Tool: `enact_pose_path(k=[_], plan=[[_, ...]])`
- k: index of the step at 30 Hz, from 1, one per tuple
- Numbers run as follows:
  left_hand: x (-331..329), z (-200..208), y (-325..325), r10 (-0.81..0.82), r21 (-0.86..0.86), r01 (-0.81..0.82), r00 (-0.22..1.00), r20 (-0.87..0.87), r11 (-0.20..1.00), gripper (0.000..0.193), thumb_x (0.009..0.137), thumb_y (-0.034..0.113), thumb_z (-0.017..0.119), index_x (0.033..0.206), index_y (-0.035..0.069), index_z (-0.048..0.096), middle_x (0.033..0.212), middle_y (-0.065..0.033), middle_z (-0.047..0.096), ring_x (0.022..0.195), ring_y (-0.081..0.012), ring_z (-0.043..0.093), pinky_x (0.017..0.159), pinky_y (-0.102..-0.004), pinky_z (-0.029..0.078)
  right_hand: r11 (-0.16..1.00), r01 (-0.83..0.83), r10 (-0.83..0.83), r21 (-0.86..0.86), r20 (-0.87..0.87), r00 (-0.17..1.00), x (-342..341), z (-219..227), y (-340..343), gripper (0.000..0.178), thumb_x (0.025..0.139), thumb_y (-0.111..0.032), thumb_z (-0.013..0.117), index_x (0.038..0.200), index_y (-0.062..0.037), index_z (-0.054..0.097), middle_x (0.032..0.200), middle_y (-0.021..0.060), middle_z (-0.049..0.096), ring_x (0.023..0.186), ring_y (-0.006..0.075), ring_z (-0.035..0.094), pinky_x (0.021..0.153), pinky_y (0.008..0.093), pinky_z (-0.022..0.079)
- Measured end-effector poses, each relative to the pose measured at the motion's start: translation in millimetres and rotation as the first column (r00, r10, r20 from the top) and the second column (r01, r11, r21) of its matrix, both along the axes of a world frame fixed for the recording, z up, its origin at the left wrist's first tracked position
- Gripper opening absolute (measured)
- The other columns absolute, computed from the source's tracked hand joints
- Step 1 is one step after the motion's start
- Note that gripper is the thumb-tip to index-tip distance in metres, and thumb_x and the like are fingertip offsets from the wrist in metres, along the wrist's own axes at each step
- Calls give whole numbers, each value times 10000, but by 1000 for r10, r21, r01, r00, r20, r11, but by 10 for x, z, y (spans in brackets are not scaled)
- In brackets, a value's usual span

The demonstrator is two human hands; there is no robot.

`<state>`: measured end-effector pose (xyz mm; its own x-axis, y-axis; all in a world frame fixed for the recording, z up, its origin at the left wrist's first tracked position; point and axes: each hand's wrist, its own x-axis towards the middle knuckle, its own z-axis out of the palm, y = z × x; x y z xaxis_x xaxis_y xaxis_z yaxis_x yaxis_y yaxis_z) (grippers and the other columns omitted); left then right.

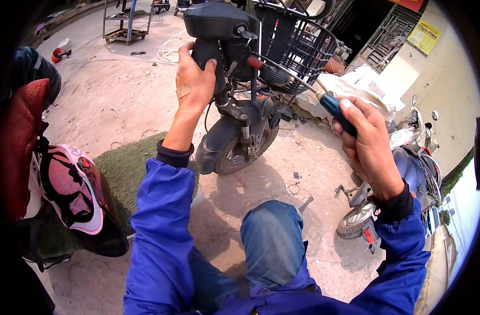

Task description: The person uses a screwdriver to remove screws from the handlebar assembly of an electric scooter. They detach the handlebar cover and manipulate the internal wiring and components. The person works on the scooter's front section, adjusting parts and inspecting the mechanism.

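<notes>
1. At upper centre, cupping the black column (204, 53) of the two-wheeler (230, 108) with the left hand (194, 81).
2. Right of centre, gripping a blue-handled screwdriver (331, 106) in the right hand (368, 135), angled up-left.

Wears a bright blue jacket (161, 226) with black cuffs (174, 156), faded jeans (273, 241) and a plaster (183, 91) on the left hand (197, 79).

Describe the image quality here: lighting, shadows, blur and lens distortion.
Head view: strong sun nearly washes out the pale slab by the basket, while the doorway sinks almost to black; head view: shadow falls on the ground below the front wheel; head view: black fisheye corners, wall tilted; right hand and screwdriver look reasonably sharp.
</notes>
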<state>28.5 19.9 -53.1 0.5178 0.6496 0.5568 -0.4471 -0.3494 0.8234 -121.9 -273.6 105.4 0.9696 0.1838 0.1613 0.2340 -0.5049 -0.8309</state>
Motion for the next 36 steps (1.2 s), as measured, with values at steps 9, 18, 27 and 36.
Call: enact_pose_path(k=[9,18,27,36], plan=[[-80,40,-22,-35,0,35,999,16,999,615,931,96,761,1469,1,477,1192,-280,729,1101,-409,740,978,-472,567,490,284,703,-824,566,430,18,-213,46,492,933,23,682,1421,-22,639,1086,161,595,815,260,650,666,357,541],[-17,3,32,-60,-41,61,998,27,997,615,926,111,780,1457,17,485,1157,-256,747,1020,-371,771,910,-441,598,739,66,522,-670,633,572,86,-153,60,450,971,-32,674,1416,-19,607,1092,141,613,671,192,636,530,309,482],[91,-71,-14,-6,29,5,999,43,1000,634,925,119,778,1471,13,474,1205,-276,724,1113,-390,741,982,-458,570,850,-151,405,-504,444,799,131,-122,95,361,932,-45,727,1281,33,674,998,88,608,664,122,574,513,260,421],[13,-27,115,-51,39,51,999,16,998,635,929,158,798,1457,-1,481,1164,-245,738,1022,-330,769,900,-416,614,562,315,701,-765,642,311,354,-200,3,334,973,-99,749,1303,-58,712,984,45,654,633,132,592,526,258,439]])
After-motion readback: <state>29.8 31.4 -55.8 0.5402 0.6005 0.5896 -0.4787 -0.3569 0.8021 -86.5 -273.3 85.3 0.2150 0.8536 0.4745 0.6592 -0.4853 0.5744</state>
